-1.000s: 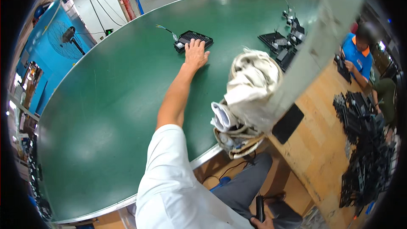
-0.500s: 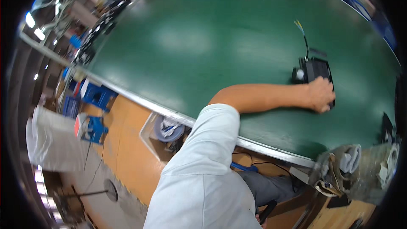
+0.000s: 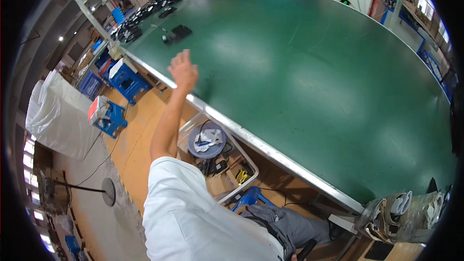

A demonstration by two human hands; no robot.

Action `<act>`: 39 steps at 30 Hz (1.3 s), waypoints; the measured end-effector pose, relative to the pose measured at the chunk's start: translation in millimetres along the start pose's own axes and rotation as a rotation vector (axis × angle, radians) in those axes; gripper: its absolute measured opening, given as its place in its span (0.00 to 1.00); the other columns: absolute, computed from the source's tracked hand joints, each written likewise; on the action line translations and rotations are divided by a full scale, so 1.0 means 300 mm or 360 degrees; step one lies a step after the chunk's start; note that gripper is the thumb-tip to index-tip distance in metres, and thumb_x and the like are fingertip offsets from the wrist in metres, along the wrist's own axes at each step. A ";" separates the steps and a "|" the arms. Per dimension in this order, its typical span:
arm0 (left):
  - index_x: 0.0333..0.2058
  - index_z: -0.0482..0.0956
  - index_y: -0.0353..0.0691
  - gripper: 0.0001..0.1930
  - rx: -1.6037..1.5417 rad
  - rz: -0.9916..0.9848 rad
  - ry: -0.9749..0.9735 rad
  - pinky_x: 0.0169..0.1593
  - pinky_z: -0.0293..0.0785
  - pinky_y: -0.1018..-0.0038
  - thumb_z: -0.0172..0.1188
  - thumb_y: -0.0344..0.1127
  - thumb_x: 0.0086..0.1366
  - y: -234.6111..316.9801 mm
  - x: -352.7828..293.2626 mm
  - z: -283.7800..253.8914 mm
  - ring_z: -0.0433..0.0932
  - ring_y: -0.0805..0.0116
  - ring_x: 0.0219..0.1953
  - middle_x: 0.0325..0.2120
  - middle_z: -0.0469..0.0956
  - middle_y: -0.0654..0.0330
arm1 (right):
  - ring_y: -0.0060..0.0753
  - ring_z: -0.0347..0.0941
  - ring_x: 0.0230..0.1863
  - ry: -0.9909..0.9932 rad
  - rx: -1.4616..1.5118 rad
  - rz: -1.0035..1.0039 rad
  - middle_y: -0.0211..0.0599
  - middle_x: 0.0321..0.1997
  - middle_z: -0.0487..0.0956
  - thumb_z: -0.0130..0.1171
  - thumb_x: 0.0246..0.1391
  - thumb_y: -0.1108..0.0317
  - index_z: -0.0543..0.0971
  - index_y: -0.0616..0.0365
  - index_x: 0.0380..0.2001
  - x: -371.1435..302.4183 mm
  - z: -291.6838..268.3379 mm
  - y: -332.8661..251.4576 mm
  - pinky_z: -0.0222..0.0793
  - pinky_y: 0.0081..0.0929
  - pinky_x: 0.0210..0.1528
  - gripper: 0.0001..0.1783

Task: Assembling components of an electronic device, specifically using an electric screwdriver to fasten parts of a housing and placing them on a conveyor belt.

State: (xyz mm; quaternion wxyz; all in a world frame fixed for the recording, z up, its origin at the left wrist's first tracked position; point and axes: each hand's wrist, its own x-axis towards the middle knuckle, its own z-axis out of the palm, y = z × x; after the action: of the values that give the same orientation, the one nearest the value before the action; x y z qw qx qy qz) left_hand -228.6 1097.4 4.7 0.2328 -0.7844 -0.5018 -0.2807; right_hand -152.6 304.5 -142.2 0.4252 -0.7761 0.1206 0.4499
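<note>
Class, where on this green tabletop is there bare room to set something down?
Bare: the broad middle of the green tabletop, bordered by the left hand, the metal edging and the plastic-wrapped bundle. Crowded: the far-left end, where black fixtures mass beyond a lone fixture.

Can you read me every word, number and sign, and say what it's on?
There are none I can read.
Black box beyond the left hand: too small and blurred to tell.
Black pile on the green table: too small to tell.
White sleeve: no words show.
</note>
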 end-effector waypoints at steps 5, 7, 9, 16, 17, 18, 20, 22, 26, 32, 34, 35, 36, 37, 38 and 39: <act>0.49 0.79 0.41 0.23 -0.1059 0.0526 0.0154 0.59 0.68 0.55 0.70 0.31 0.52 0.384 -0.218 -0.097 0.75 0.51 0.55 0.50 0.78 0.53 | 0.35 0.68 0.60 0.0085 -0.0055 0.0250 0.46 0.61 0.74 0.66 0.61 0.51 0.70 0.56 0.66 -0.042 0.016 -0.105 0.59 0.36 0.62 0.36; 0.47 0.82 0.41 0.19 -0.1387 0.0652 0.0034 0.62 0.66 0.56 0.70 0.30 0.54 0.502 -0.258 -0.196 0.74 0.51 0.58 0.51 0.79 0.53 | 0.38 0.64 0.64 0.0066 -0.0040 0.0108 0.47 0.64 0.72 0.67 0.61 0.53 0.68 0.58 0.67 -0.048 0.039 -0.122 0.55 0.36 0.66 0.37; 0.46 0.82 0.41 0.18 -0.1434 0.0993 0.0123 0.60 0.68 0.57 0.70 0.29 0.55 0.642 -0.250 -0.332 0.74 0.54 0.57 0.50 0.79 0.55 | 0.41 0.60 0.68 0.0056 0.0014 -0.0031 0.48 0.67 0.69 0.67 0.60 0.55 0.67 0.59 0.68 -0.063 0.047 -0.132 0.52 0.36 0.69 0.38; 0.40 0.83 0.39 0.13 -0.2204 0.1534 -0.0071 0.50 0.76 0.63 0.70 0.26 0.54 1.037 -0.244 -0.598 0.81 0.54 0.46 0.39 0.82 0.55 | 0.25 0.75 0.48 0.0225 0.0556 -0.0398 0.34 0.49 0.79 0.71 0.53 0.69 0.73 0.63 0.58 -0.071 0.036 -0.020 0.71 0.24 0.53 0.30; 0.37 0.84 0.36 0.09 -0.2394 0.1630 -0.0260 0.44 0.79 0.65 0.69 0.25 0.55 1.043 -0.266 -0.628 0.82 0.55 0.39 0.35 0.83 0.53 | 0.24 0.77 0.34 0.0378 0.0656 -0.0491 0.32 0.33 0.79 0.74 0.51 0.64 0.75 0.62 0.52 -0.083 0.074 -0.048 0.75 0.27 0.38 0.28; 0.34 0.84 0.35 0.07 -0.2558 0.1785 -0.0447 0.41 0.80 0.66 0.69 0.27 0.55 1.081 -0.306 -0.665 0.83 0.56 0.34 0.32 0.84 0.53 | 0.21 0.74 0.23 0.0307 0.0652 -0.0300 0.28 0.27 0.76 0.73 0.53 0.64 0.74 0.61 0.51 -0.109 0.058 -0.060 0.72 0.24 0.25 0.26; 0.32 0.85 0.35 0.09 -0.2816 0.2105 -0.0930 0.40 0.80 0.67 0.71 0.34 0.56 1.137 -0.406 -0.804 0.84 0.59 0.33 0.30 0.84 0.53 | 0.19 0.72 0.19 0.0337 0.0537 -0.0376 0.26 0.25 0.76 0.73 0.54 0.59 0.74 0.62 0.51 -0.131 0.054 -0.067 0.69 0.23 0.21 0.28; 0.34 0.85 0.34 0.09 -0.3091 0.2456 -0.1333 0.40 0.79 0.67 0.72 0.32 0.57 1.203 -0.540 -0.929 0.84 0.60 0.34 0.30 0.84 0.54 | 0.19 0.73 0.22 0.0383 0.0573 -0.0209 0.29 0.26 0.78 0.75 0.52 0.53 0.75 0.64 0.51 -0.164 0.062 -0.054 0.71 0.23 0.26 0.32; 0.37 0.85 0.35 0.10 -0.3193 0.3062 -0.1688 0.40 0.78 0.68 0.72 0.27 0.55 1.352 -0.788 -1.133 0.83 0.59 0.35 0.34 0.84 0.54 | 0.23 0.76 0.23 0.0702 0.0742 -0.0344 0.32 0.26 0.79 0.75 0.50 0.51 0.75 0.63 0.51 -0.200 0.158 0.059 0.72 0.26 0.27 0.34; 0.40 0.84 0.34 0.10 -0.3362 0.2954 -0.1615 0.41 0.77 0.66 0.68 0.26 0.59 1.609 -1.085 -1.442 0.81 0.53 0.38 0.34 0.83 0.50 | 0.25 0.76 0.20 0.0683 0.1217 -0.0043 0.32 0.25 0.78 0.76 0.49 0.53 0.74 0.63 0.51 -0.241 0.291 0.136 0.71 0.26 0.23 0.34; 0.40 0.84 0.35 0.10 -0.3425 0.2881 -0.1438 0.44 0.76 0.62 0.68 0.30 0.59 1.698 -1.179 -1.529 0.81 0.52 0.39 0.35 0.83 0.50 | 0.25 0.75 0.19 0.0764 0.1337 -0.0063 0.32 0.25 0.78 0.77 0.49 0.54 0.74 0.62 0.50 -0.254 0.321 0.164 0.71 0.26 0.23 0.33; 0.40 0.84 0.35 0.11 -0.3403 0.2901 -0.1269 0.46 0.76 0.60 0.68 0.32 0.59 1.766 -1.215 -1.571 0.81 0.51 0.40 0.36 0.83 0.49 | 0.24 0.75 0.19 0.0817 0.1306 -0.0045 0.32 0.25 0.78 0.77 0.50 0.54 0.74 0.62 0.49 -0.261 0.328 0.178 0.71 0.26 0.23 0.32; 0.40 0.84 0.35 0.12 -0.3396 0.2829 -0.0962 0.48 0.75 0.59 0.68 0.34 0.59 1.857 -1.249 -1.624 0.81 0.50 0.41 0.37 0.83 0.49 | 0.25 0.75 0.21 0.0917 0.1189 -0.0052 0.31 0.24 0.77 0.76 0.49 0.53 0.74 0.62 0.49 -0.245 0.357 0.226 0.72 0.27 0.25 0.32; 0.40 0.84 0.36 0.13 -0.3361 0.2741 -0.0662 0.50 0.74 0.58 0.68 0.36 0.59 1.967 -1.281 -1.670 0.81 0.50 0.43 0.38 0.83 0.48 | 0.26 0.76 0.22 0.0894 0.1293 -0.0026 0.31 0.24 0.76 0.76 0.49 0.53 0.74 0.62 0.48 -0.252 0.364 0.237 0.73 0.28 0.27 0.32; 0.42 0.85 0.36 0.15 -0.3314 0.2579 -0.0761 0.52 0.74 0.57 0.68 0.38 0.59 2.100 -1.318 -1.709 0.81 0.49 0.44 0.40 0.84 0.48 | 0.26 0.76 0.24 0.0870 0.1391 0.0000 0.31 0.24 0.76 0.76 0.49 0.52 0.75 0.62 0.48 -0.259 0.368 0.250 0.73 0.29 0.29 0.32; 0.43 0.85 0.37 0.16 -0.3273 0.2412 -0.0853 0.53 0.74 0.56 0.69 0.40 0.58 2.235 -1.352 -1.743 0.80 0.49 0.46 0.42 0.84 0.48 | 0.27 0.77 0.24 0.0955 0.1267 -0.0016 0.30 0.23 0.75 0.76 0.50 0.52 0.74 0.62 0.48 -0.226 0.403 0.319 0.73 0.29 0.29 0.32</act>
State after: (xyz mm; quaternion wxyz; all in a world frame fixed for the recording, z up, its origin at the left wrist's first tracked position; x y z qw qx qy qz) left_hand 141.5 232.8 59.2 -0.4774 -0.7197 0.4749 -0.1693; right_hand -317.5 325.7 -168.9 0.6372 -0.6493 0.3964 0.1238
